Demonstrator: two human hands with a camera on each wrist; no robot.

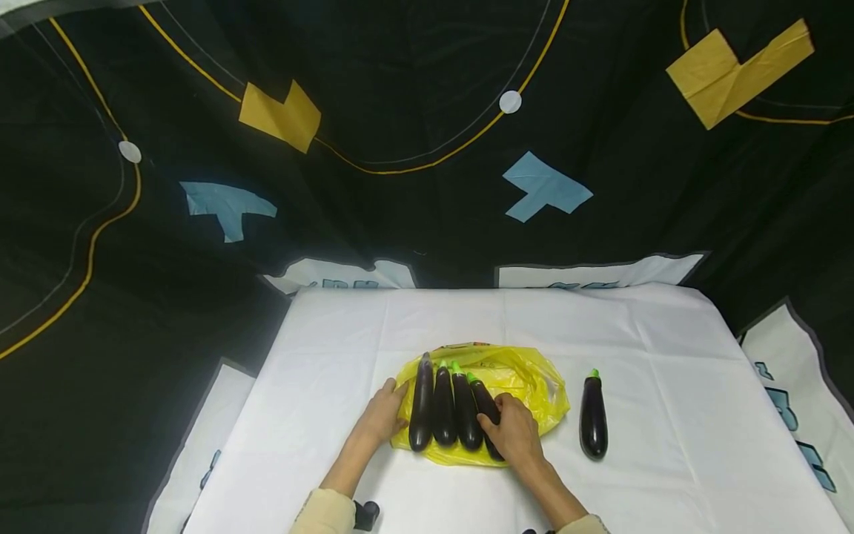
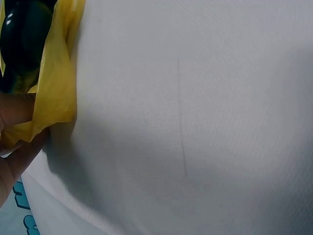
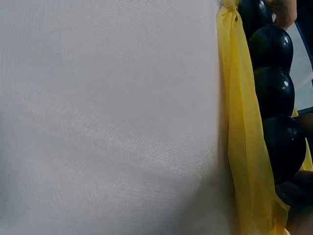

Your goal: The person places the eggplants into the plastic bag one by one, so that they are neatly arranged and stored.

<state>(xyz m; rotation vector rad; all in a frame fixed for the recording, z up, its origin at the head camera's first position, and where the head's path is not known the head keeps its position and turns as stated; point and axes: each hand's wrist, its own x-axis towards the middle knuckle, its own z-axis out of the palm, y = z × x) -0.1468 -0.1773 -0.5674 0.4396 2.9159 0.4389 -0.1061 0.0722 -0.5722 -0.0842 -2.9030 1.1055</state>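
Several dark purple eggplants lie side by side on a yellow plastic bag (image 1: pixel 527 371), stems away from me. My left hand (image 1: pixel 383 411) is at the bag's left edge beside the leftmost eggplant (image 1: pixel 421 408). In the left wrist view its fingers (image 2: pixel 17 108) pinch a fold of the yellow plastic. On the other side, my right hand (image 1: pixel 515 434) grips the rightmost eggplant (image 1: pixel 484 400) of the row, partly covering it. In the right wrist view, the rounded end of that eggplant (image 3: pixel 283 149) sits between dark, partly cut-off fingers.
One more eggplant (image 1: pixel 593 417) lies apart to the right, off the bag. Everything stands on a table with a white cloth (image 1: pixel 674 415). A black printed cloth (image 1: pixel 400 222) hangs behind the table. Small black objects (image 1: pixel 365 515) show near the sleeves.
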